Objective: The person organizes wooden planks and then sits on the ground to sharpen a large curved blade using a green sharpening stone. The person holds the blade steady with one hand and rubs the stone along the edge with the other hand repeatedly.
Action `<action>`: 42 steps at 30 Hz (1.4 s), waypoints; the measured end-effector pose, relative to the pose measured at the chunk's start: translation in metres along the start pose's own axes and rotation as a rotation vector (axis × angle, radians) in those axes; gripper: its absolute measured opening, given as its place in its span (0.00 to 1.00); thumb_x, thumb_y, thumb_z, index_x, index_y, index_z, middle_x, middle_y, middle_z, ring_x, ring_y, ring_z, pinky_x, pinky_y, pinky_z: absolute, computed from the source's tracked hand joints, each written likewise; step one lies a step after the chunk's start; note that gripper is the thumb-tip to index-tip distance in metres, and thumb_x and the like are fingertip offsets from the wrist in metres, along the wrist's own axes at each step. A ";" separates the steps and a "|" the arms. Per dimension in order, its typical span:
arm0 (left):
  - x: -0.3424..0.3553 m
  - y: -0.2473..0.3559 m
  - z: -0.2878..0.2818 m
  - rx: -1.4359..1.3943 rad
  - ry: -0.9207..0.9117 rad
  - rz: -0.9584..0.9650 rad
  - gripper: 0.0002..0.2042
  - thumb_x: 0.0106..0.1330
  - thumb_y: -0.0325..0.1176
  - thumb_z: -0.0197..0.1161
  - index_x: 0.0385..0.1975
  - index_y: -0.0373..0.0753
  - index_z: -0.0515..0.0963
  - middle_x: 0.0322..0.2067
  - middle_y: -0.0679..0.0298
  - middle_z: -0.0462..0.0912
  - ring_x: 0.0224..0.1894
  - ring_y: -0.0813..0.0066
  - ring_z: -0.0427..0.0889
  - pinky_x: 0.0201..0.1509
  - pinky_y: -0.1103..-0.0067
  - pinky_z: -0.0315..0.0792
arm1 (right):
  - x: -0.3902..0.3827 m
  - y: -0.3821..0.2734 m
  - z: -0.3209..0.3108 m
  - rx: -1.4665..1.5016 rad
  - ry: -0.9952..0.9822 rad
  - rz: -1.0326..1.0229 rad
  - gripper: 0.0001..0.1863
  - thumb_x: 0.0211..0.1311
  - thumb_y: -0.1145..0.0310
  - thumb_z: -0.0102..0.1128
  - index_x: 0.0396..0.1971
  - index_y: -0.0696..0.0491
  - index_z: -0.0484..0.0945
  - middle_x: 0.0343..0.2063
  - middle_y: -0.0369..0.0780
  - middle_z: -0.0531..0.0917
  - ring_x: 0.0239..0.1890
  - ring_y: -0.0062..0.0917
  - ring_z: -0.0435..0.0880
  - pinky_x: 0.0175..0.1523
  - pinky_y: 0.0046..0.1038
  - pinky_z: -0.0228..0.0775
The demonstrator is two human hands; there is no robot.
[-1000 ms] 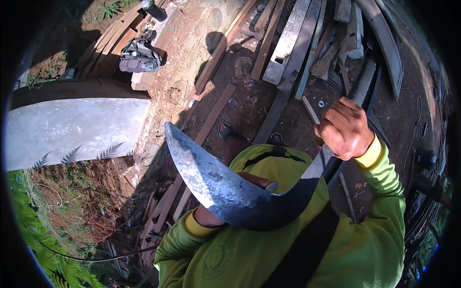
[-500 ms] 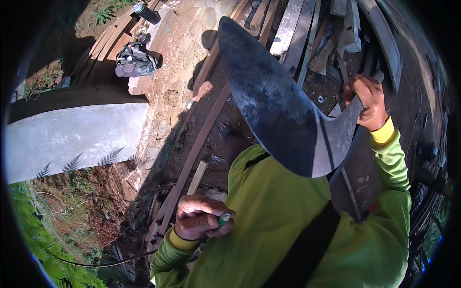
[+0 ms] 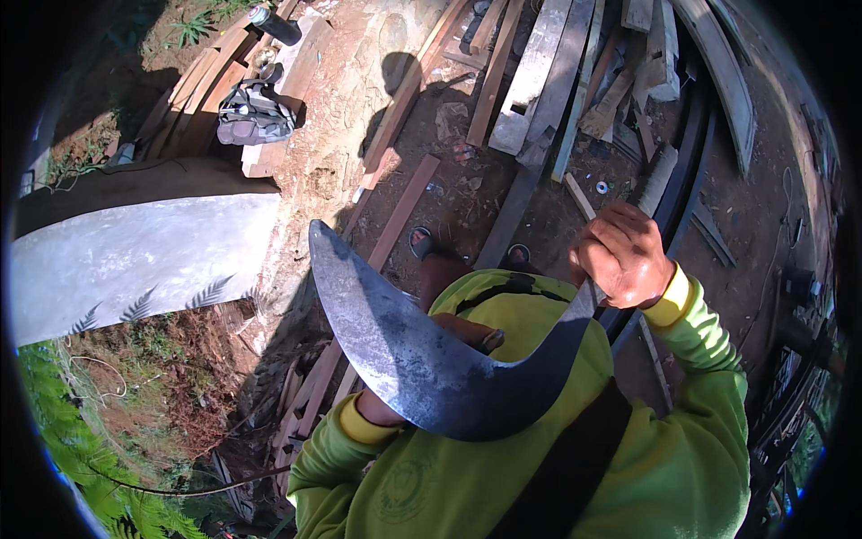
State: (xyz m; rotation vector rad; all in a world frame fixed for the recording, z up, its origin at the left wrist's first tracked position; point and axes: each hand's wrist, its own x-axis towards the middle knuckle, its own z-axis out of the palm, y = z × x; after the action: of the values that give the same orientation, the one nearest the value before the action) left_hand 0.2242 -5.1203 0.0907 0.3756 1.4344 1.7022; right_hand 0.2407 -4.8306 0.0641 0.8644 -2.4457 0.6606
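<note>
My right hand point(image 3: 620, 253) is closed around the metal neck of a large curved blade point(image 3: 404, 359), just below its rough grey handle point(image 3: 655, 180). The broad dark steel blade sweeps leftward across my green-sleeved body, its point raised toward the upper left. My left hand point(image 3: 467, 331) is mostly hidden behind the blade; curled fingertips show above its upper edge around something small that I cannot make out. My sandalled feet point(image 3: 422, 242) are on the dirt below.
Planks and beams point(image 3: 530, 81) lie across the dirt point(image 3: 736, 225). Upper left, a grey bag point(image 3: 251, 117) and a dark bottle point(image 3: 278, 25) rest near stacked boards. A grey concrete slab point(image 3: 135, 251) spans the left, above ferns point(image 3: 54, 422) and a planted slope. Dark gear crowds the right rim.
Since half a second ago, the blade has swung down and left, and my right hand has moved down-left. My left hand, then visible holding a small green item, is now mostly covered by the blade.
</note>
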 end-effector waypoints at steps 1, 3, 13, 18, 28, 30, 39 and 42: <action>0.001 0.002 0.002 -0.136 0.006 -0.080 0.13 0.58 0.30 0.62 0.42 0.32 0.75 0.34 0.54 0.80 0.36 0.66 0.81 0.40 0.77 0.76 | -0.001 0.000 0.001 -0.024 0.012 -0.014 0.12 0.29 0.72 0.65 0.13 0.56 0.68 0.16 0.40 0.72 0.16 0.29 0.74 0.20 0.28 0.65; 0.003 0.003 0.005 -0.189 -0.008 -0.059 0.13 0.58 0.30 0.61 0.41 0.31 0.75 0.34 0.54 0.80 0.37 0.65 0.81 0.40 0.77 0.76 | 0.002 0.000 -0.003 -0.057 -0.008 -0.026 0.12 0.29 0.72 0.65 0.13 0.56 0.68 0.17 0.41 0.73 0.16 0.29 0.75 0.21 0.28 0.67; 0.003 0.002 0.007 -0.150 -0.053 0.117 0.12 0.59 0.30 0.60 0.41 0.31 0.75 0.35 0.53 0.80 0.39 0.64 0.81 0.42 0.76 0.76 | 0.006 0.004 -0.003 -0.054 -0.014 -0.043 0.13 0.29 0.72 0.66 0.12 0.56 0.67 0.16 0.40 0.71 0.17 0.28 0.74 0.20 0.28 0.65; 0.004 0.002 0.005 -0.149 -0.060 0.150 0.12 0.60 0.30 0.60 0.40 0.31 0.76 0.36 0.53 0.80 0.40 0.63 0.81 0.42 0.75 0.76 | 0.010 0.007 -0.010 -0.003 -0.070 -0.059 0.12 0.32 0.76 0.64 0.15 0.58 0.67 0.15 0.39 0.70 0.17 0.29 0.73 0.20 0.29 0.64; 0.009 0.000 0.007 -0.141 -0.073 0.179 0.11 0.61 0.30 0.59 0.40 0.31 0.76 0.37 0.52 0.79 0.42 0.62 0.80 0.44 0.74 0.76 | 0.009 0.010 -0.010 -0.011 -0.069 -0.056 0.11 0.32 0.77 0.63 0.15 0.58 0.67 0.15 0.39 0.70 0.16 0.30 0.73 0.20 0.29 0.64; 0.010 0.002 0.007 -0.150 -0.072 0.184 0.11 0.61 0.31 0.58 0.40 0.30 0.76 0.38 0.51 0.79 0.42 0.61 0.80 0.44 0.74 0.76 | 0.008 0.010 -0.009 0.004 -0.079 -0.048 0.11 0.32 0.78 0.63 0.14 0.58 0.67 0.15 0.39 0.70 0.16 0.30 0.73 0.20 0.29 0.64; 0.008 0.001 -0.005 -0.322 -0.190 -0.050 0.16 0.63 0.31 0.56 0.48 0.28 0.72 0.47 0.52 0.76 0.50 0.68 0.75 0.56 0.77 0.67 | 0.010 0.011 -0.005 0.018 -0.042 -0.053 0.11 0.32 0.78 0.62 0.14 0.57 0.67 0.15 0.40 0.70 0.16 0.30 0.73 0.21 0.29 0.64; 0.009 0.000 -0.006 -0.206 -0.219 0.021 0.17 0.64 0.32 0.55 0.49 0.28 0.71 0.48 0.52 0.76 0.51 0.68 0.75 0.57 0.77 0.67 | 0.009 0.012 0.000 -0.028 -0.006 -0.064 0.15 0.27 0.73 0.64 0.09 0.55 0.63 0.15 0.39 0.70 0.15 0.28 0.72 0.19 0.28 0.62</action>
State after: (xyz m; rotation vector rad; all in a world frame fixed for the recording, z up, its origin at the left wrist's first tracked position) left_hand 0.2145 -5.1176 0.0859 0.4492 1.0905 1.7483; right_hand 0.2263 -4.8261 0.0651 0.9305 -2.4159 0.5999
